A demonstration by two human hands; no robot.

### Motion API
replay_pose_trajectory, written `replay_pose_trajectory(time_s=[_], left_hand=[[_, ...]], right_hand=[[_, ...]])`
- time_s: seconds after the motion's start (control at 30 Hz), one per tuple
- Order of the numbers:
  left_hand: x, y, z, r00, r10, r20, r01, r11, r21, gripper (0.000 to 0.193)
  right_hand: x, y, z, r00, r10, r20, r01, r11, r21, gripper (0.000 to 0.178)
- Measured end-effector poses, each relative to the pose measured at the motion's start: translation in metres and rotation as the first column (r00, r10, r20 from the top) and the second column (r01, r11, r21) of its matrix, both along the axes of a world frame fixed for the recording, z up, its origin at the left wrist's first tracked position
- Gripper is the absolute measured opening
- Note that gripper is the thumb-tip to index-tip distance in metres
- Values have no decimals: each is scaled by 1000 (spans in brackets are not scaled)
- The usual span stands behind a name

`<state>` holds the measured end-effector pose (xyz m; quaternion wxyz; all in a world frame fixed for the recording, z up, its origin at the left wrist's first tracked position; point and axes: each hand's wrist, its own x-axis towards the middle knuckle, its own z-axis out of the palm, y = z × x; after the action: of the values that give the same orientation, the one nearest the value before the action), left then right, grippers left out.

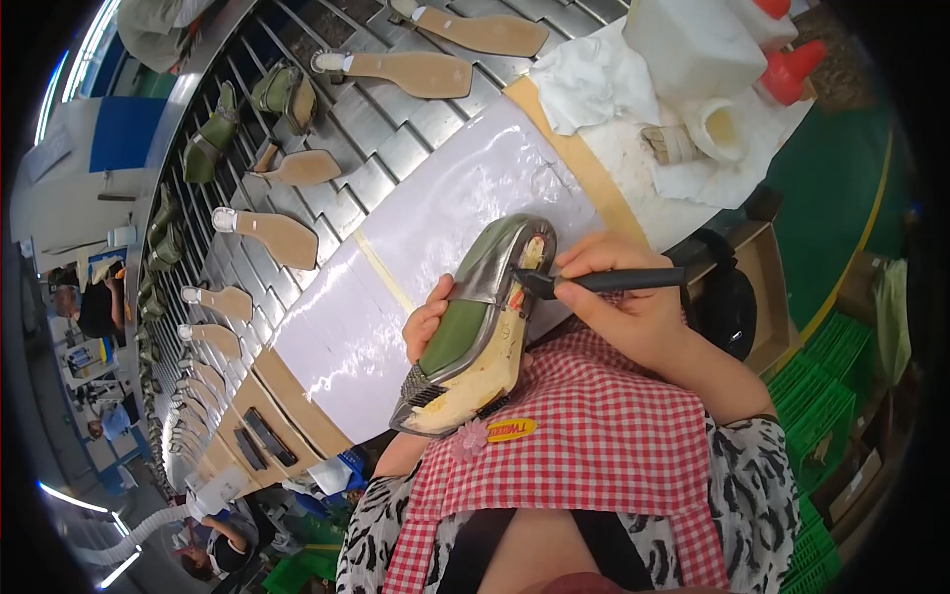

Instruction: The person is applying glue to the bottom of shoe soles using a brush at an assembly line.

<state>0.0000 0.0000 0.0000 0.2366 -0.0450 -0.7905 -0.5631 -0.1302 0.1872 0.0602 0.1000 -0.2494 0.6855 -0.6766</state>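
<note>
Tilted in front of my chest is a shoe on a green last [457,337], with a shiny grey strap across it and a beaded band at its lower left end. Its pale yellowish underside faces my right side. My left hand [427,319] is closed round the green side from the left; its thumb and palm are hidden behind the shoe. Pinched in my right hand [633,307] is a black pen-like tool [618,280]. Its dark tip touches, or nearly touches, the underside's edge near the upper end; whether it is a brush or a marker I cannot tell.
Behind the shoe lies a white plastic-covered work surface [475,178]. Several tan soles [411,74] and green lasted shoes [211,139] sit on the metal slatted conveyor [381,178]. At the far right stand a white jug [693,49], a small white cup [720,131] and crumpled white cloth [599,79].
</note>
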Motion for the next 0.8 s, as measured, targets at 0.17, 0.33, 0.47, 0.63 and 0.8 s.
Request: replay_pose_trajectory(time_s=[0.17,0.33,0.47,0.63,0.8], left_hand=[[6,-1,-7,998,48,38,-47,998,-43,115],[2,1,3,997,67,36,-66,998,-23,112],[-6,-17,24,990,26,136,-55,976,211,103],[-61,-63,53,986,-134,101,-28,464,885,81],[-167,-127,89,985,-98,-141,171,627,760,67]], right_hand=[[6,-1,-1,995,84,61,-81,996,-44,14],[7,3,5,942,203,267,-195,979,-57,14],[-3,5,24,912,163,376,-45,952,-302,14],[-14,27,39,935,64,348,73,927,-368,14],[-21,39,41,958,53,283,51,936,-348,15]])
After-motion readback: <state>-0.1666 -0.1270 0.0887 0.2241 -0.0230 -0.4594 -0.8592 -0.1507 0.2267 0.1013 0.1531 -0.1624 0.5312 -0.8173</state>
